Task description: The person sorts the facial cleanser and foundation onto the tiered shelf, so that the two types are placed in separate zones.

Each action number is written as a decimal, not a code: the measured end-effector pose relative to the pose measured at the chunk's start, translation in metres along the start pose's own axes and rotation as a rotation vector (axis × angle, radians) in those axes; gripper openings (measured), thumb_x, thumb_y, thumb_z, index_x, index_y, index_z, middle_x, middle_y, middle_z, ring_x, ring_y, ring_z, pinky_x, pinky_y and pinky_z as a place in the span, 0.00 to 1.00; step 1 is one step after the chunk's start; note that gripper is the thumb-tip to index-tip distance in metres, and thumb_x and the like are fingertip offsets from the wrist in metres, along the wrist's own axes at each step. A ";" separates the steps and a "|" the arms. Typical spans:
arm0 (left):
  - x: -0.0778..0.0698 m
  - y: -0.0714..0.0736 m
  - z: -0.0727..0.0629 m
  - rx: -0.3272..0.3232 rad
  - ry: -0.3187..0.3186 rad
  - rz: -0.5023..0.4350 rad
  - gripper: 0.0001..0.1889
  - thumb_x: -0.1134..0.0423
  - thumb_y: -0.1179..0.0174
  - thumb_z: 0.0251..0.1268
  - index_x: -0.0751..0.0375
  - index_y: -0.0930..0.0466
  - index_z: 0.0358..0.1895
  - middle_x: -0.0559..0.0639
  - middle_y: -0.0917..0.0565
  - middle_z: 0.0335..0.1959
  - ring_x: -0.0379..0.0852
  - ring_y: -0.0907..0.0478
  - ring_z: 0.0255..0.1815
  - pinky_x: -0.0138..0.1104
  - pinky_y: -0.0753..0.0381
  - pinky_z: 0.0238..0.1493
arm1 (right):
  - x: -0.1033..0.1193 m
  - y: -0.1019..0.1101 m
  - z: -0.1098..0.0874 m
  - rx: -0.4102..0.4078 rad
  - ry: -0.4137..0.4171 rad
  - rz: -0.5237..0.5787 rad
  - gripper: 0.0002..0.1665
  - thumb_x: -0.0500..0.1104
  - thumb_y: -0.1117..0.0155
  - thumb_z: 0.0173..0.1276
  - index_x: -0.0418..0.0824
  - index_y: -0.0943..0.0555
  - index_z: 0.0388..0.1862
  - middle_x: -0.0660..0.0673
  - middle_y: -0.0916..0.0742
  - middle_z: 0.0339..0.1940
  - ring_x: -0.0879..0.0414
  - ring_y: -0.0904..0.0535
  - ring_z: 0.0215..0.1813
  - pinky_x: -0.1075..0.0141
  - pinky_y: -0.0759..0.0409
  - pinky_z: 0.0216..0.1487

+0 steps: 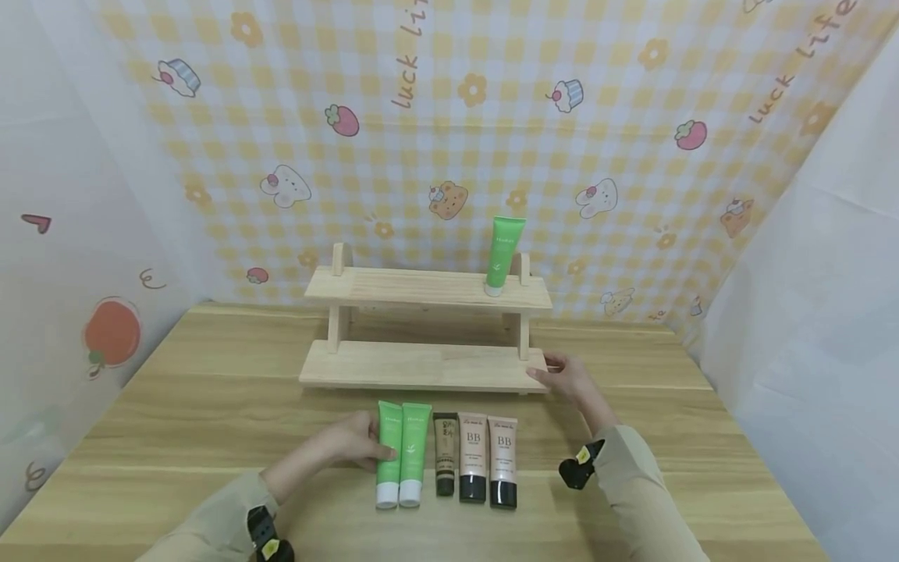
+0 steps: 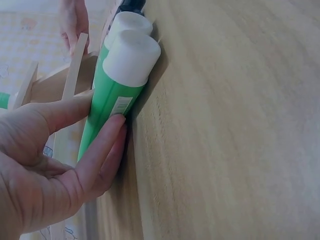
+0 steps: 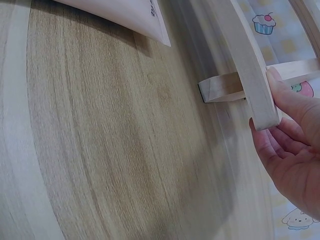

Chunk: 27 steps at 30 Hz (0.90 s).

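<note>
My left hand (image 1: 358, 439) pinches the leftmost green tube (image 1: 389, 460) between thumb and fingers, by its edges. In the left wrist view the white cap (image 2: 132, 57) of that tube faces the camera. A second green tube (image 1: 414, 453) lies right against it. With thumb on top and fingers below, my right hand (image 1: 567, 378) grips the right end of the lower board of a two-tier wooden shelf (image 1: 421, 365). The right wrist view shows the thumb (image 3: 285, 95) on that board's end. Another green tube (image 1: 502, 254) stands cap down on the upper tier, near its right end.
Right of the green tubes lie a dark brown and gold tube (image 1: 445, 453) and two pinkish BB cream tubes (image 1: 474, 457) with black caps. A checkered cloth (image 1: 435, 140) hangs behind the wooden table (image 1: 232, 375), and white cloth hangs at both sides.
</note>
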<state>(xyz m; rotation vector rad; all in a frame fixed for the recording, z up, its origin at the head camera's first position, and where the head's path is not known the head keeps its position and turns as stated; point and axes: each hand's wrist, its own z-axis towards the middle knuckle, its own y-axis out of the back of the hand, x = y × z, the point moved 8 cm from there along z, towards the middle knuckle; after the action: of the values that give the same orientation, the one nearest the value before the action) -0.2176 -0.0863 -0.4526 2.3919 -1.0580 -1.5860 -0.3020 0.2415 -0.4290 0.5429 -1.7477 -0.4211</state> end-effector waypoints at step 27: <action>0.001 0.005 -0.009 0.094 -0.139 -0.104 0.19 0.71 0.40 0.53 0.82 0.33 0.43 0.62 0.22 0.33 0.46 0.19 0.29 0.36 0.15 0.36 | -0.002 0.000 0.001 -0.005 -0.004 -0.012 0.41 0.53 0.37 0.60 0.32 0.37 0.65 0.31 0.27 0.61 0.39 0.28 0.60 0.53 0.26 0.59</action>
<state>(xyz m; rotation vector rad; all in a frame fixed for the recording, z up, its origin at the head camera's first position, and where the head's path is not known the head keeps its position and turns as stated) -0.2123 -0.0934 -0.4474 2.4661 -1.0703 -1.7992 -0.3023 0.2427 -0.4308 0.5496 -1.7480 -0.4355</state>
